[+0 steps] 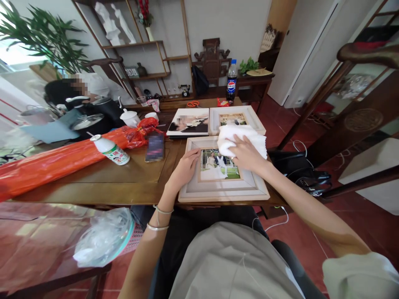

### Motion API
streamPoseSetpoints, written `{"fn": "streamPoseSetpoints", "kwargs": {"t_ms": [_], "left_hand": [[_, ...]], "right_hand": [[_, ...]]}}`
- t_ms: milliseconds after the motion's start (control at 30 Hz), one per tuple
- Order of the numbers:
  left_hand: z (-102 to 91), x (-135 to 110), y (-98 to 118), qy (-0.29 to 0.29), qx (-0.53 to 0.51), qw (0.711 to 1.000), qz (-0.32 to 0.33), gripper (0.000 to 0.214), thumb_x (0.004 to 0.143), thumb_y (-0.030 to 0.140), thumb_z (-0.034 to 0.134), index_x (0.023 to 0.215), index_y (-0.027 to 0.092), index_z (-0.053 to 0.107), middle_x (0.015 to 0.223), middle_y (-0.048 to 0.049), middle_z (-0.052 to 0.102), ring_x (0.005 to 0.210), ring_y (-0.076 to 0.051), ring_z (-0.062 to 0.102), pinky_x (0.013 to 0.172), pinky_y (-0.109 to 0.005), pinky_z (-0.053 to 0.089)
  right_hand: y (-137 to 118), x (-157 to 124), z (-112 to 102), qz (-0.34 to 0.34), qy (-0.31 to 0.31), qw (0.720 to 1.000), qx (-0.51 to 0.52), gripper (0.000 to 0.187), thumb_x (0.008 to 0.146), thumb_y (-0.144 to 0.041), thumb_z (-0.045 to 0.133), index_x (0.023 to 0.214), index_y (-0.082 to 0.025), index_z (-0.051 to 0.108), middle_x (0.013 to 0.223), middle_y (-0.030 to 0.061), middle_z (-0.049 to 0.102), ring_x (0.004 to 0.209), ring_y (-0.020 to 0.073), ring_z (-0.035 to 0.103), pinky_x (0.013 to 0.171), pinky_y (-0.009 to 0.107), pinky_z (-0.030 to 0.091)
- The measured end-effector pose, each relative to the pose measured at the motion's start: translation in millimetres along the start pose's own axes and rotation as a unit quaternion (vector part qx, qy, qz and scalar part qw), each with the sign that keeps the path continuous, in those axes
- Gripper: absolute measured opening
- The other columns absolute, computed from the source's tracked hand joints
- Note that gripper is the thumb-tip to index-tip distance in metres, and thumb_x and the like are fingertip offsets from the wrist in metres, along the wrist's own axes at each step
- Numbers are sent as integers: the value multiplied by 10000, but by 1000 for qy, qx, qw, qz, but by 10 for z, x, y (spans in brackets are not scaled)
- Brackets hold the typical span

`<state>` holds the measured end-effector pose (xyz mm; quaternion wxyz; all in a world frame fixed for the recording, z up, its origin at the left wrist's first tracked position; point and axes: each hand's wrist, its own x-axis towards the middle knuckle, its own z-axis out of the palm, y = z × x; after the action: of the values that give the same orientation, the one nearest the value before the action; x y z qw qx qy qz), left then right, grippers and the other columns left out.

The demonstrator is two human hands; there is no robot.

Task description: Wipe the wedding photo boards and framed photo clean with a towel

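A white picture frame [218,189] with a wedding photo lies flat at the near edge of the wooden table [124,178]. My left hand [185,166] rests on the frame's left border, fingers flat and spread. My right hand [246,153] presses a white cloth [241,137] onto the frame's upper right part, fingers curled over the cloth. A second white frame [235,118] and an unframed photo print [189,122] lie just behind.
A phone [155,146], a small white bottle [110,150] and a long orange plastic bag [62,160] lie to the left. Pots, a teapot and a Pepsi bottle [231,81] stand farther back. Another person sits at far left. A black bag [296,170] hangs right of the table.
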<state>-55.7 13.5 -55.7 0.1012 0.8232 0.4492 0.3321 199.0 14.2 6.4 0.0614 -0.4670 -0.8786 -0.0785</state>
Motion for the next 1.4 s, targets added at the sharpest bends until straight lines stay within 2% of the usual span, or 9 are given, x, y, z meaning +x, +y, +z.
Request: {"fn": "streamPoseSetpoints", "kwargs": {"t_ms": [167, 333, 533, 667, 767, 867, 1167, 1267, 1400], "left_hand": [[-15, 1, 26, -8, 4, 1000, 1, 366, 977, 190, 359, 1219, 105, 620, 1343, -148, 581, 1287, -227, 514, 1121, -426, 395], [-28, -3, 28, -13, 4, 1000, 7, 371, 983, 197, 344, 1218, 121, 622, 1347, -138, 578, 1291, -224, 508, 1123, -427, 393], [-19, -2, 14, -8, -2, 1000, 13, 372, 982, 200, 353, 1236, 114, 612, 1343, -143, 582, 1279, -230, 521, 1116, -431, 402], [-10, -1, 5, -5, -7, 1000, 6, 372, 980, 189, 356, 1231, 105, 618, 1341, -148, 583, 1273, -231, 526, 1116, -428, 402], [6, 1, -9, 0, -3, 1000, 7, 364, 973, 183, 369, 1214, 99, 629, 1327, -153, 593, 1272, -232, 528, 1114, -423, 406], [23, 3, -22, 1, 1, 1000, 12, 367, 972, 180, 367, 1213, 87, 628, 1329, -159, 591, 1276, -232, 525, 1114, -417, 406], [12, 2, -14, -3, 0, 1000, 14, 380, 980, 177, 344, 1238, 89, 608, 1330, -151, 588, 1280, -222, 516, 1122, -415, 397], [14, 5, -14, -3, -1, 1000, 20, 371, 977, 177, 351, 1223, 105, 619, 1322, -144, 596, 1275, -226, 521, 1116, -427, 403], [25, 10, -29, 2, -4, 1000, 21, 372, 974, 177, 353, 1219, 96, 621, 1328, -158, 591, 1272, -231, 527, 1107, -440, 410]], "right_hand": [[-566, -518, -318, -62, -72, 994, 53, 332, 759, -66, 490, 1001, -120, 710, 1405, 181, 515, 1278, 386, 454, 977, 543, 418], [-904, -891, -458, -81, -110, 982, 131, 293, 768, -139, 542, 1005, -148, 715, 1443, 172, 481, 1351, 431, 371, 1053, 612, 345], [-569, -484, -131, -43, -42, 992, 111, 413, 728, -88, 539, 1104, -155, 698, 1494, 125, 429, 1407, 350, 309, 1140, 561, 233], [-137, -38, 61, 18, 10, 1000, 22, 408, 753, -96, 529, 1127, -131, 688, 1502, 134, 414, 1418, 382, 257, 1126, 619, 184], [-22, 166, 95, 32, 1, 1000, -1, 419, 773, -90, 507, 1157, -120, 673, 1501, 142, 412, 1402, 418, 259, 1081, 653, 227], [-192, 124, 62, 9, -35, 999, -7, 433, 768, -81, 510, 1168, -119, 671, 1506, 161, 398, 1389, 438, 270, 1058, 648, 258], [-1120, -669, -354, -119, -125, 982, 82, 344, 793, -229, 565, 1107, -170, 693, 1465, 170, 454, 1326, 450, 390, 1028, 615, 347], [-1098, -614, -335, -93, -134, 981, 103, 376, 787, -205, 559, 1142, -172, 679, 1497, 152, 417, 1371, 428, 336, 1072, 604, 307], [-751, -254, -141, -11, -110, 992, 65, 422, 790, -133, 532, 1192, -138, 657, 1523, 156, 373, 1404, 423, 267, 1094, 602, 261]]}}
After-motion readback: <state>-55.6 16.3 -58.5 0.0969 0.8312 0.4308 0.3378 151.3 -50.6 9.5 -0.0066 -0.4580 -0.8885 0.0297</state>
